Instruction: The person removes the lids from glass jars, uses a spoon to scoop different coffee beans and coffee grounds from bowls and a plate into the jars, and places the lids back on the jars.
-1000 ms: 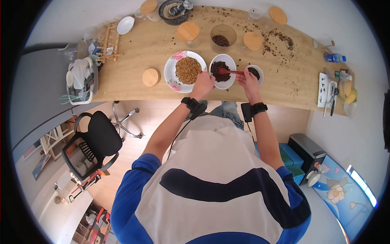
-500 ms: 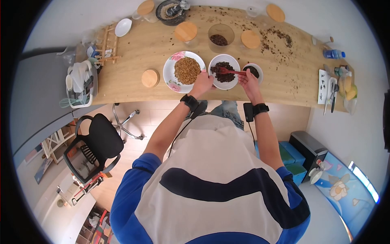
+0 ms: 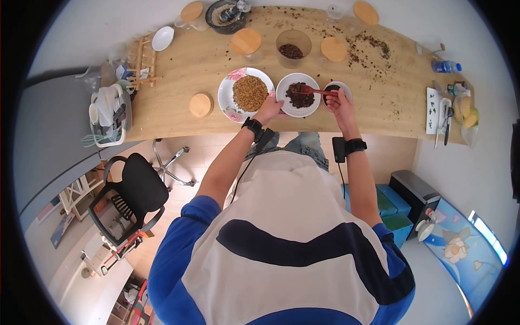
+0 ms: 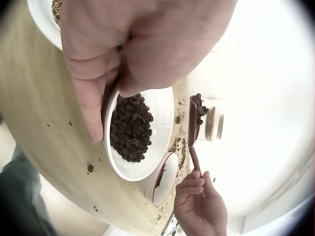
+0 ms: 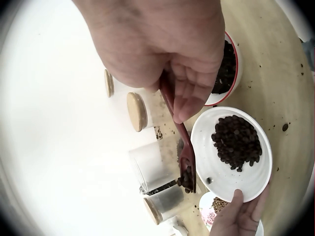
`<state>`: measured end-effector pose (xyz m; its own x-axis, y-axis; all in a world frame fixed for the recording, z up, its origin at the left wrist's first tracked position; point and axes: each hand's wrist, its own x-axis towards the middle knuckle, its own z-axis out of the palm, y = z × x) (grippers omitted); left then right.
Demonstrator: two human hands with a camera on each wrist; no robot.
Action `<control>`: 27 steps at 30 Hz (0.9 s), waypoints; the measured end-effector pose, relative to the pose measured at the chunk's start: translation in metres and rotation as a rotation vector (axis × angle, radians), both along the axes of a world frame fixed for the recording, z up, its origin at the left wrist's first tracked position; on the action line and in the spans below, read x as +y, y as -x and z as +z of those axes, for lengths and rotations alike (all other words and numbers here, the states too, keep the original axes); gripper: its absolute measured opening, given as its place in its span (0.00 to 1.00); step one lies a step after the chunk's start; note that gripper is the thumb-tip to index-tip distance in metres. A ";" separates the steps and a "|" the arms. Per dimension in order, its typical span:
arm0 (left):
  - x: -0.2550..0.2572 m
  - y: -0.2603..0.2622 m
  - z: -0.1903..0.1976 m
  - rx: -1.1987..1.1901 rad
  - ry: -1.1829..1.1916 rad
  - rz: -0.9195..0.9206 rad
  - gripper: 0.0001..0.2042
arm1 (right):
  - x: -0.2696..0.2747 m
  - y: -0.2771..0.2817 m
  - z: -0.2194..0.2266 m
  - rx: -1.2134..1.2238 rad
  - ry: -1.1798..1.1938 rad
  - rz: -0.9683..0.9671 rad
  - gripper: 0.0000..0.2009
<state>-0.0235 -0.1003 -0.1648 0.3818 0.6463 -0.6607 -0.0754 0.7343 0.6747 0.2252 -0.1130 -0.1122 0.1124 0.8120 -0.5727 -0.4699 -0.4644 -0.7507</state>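
My left hand [image 3: 269, 110] grips the near left rim of a white bowl [image 4: 160, 105], thumb over the edge and fingers against the outside. Dark coffee beans [image 5: 236, 142] lie in the bowl, which tilts in the left wrist view. With fingers and thumb, my right hand [image 3: 342, 108] pinches the handle of a dark red scoop [image 5: 181, 130]. Several beans sit in the scoop's head, raised above the bowl. Under the right hand stands a small red-rimmed bowl [image 4: 170, 177] with dark leafy bits, partly hidden in the head view.
A flowered plate [image 3: 227, 97] of brown grain stands to the left. Behind are a clear container [image 3: 294, 39] with beans, wooden-lidded jars [image 3: 246, 41] and a stone mortar [image 3: 226, 24]. Dark crumbs [image 3: 368, 49] litter the back right. A wooden lid [image 3: 201, 104] lies at front left.
My right hand has moved slightly right and away from me, taking the scoop with it. The scoop's head has risen from among the beans. My left hand stays at the bowl's rim.
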 end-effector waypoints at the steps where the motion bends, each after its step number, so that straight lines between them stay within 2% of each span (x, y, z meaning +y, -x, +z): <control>1: 0.001 0.001 0.000 -0.005 0.026 -0.001 0.14 | 0.001 0.000 0.002 0.002 -0.012 -0.008 0.17; 2: 0.002 0.002 0.000 -0.006 0.027 -0.001 0.14 | 0.002 0.000 0.004 0.001 -0.011 -0.007 0.17; 4: 0.005 0.007 0.004 0.204 -0.088 -0.222 0.13 | 0.002 0.000 0.008 0.017 -0.018 -0.004 0.17; 5: 0.009 0.010 0.017 0.203 -0.089 -0.223 0.13 | 0.002 -0.001 0.008 0.016 -0.018 -0.005 0.17; 7: 0.017 0.014 0.042 0.551 -0.117 -0.496 0.14 | 0.003 -0.004 0.008 0.021 -0.031 -0.012 0.17; 8: 0.017 0.013 0.046 0.552 -0.117 -0.498 0.14 | 0.003 -0.004 0.009 0.022 -0.031 -0.013 0.17; 10: 0.017 0.010 0.050 0.460 -0.185 -0.083 0.17 | 0.004 -0.005 0.013 0.000 -0.045 -0.019 0.16; 11: 0.019 0.006 0.052 0.461 -0.186 -0.083 0.17 | 0.004 -0.004 0.016 0.001 -0.046 -0.019 0.16; 13: 0.024 -0.007 0.054 -0.147 0.043 0.426 0.18 | 0.005 -0.004 0.026 0.028 -0.064 -0.013 0.16; 14: 0.027 -0.015 0.055 -0.149 0.041 0.428 0.18 | 0.007 -0.003 0.032 0.027 -0.066 -0.011 0.16; 16: 0.034 -0.030 0.058 -0.566 0.299 0.684 0.19 | 0.011 0.000 0.045 0.022 -0.095 0.003 0.15; 17: 0.037 -0.037 0.065 -0.567 0.298 0.685 0.19 | 0.013 0.002 0.051 0.022 -0.096 0.005 0.15; 19: 0.044 -0.051 0.081 -0.822 0.379 0.860 0.20 | 0.019 0.006 0.062 0.038 -0.109 0.013 0.15; 23: 0.066 -0.067 0.098 -0.931 0.304 0.952 0.20 | 0.031 0.016 0.077 0.033 -0.128 -0.010 0.15; 27: 0.095 -0.068 0.112 -0.901 0.265 1.015 0.20 | 0.049 0.022 0.078 0.048 -0.170 -0.038 0.16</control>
<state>0.0449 -0.0054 -0.0528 0.1810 0.7905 -0.5852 -0.9802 0.1938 -0.0414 0.2036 -0.0642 -0.0347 0.1209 0.8934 -0.4327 -0.5222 -0.3135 -0.7931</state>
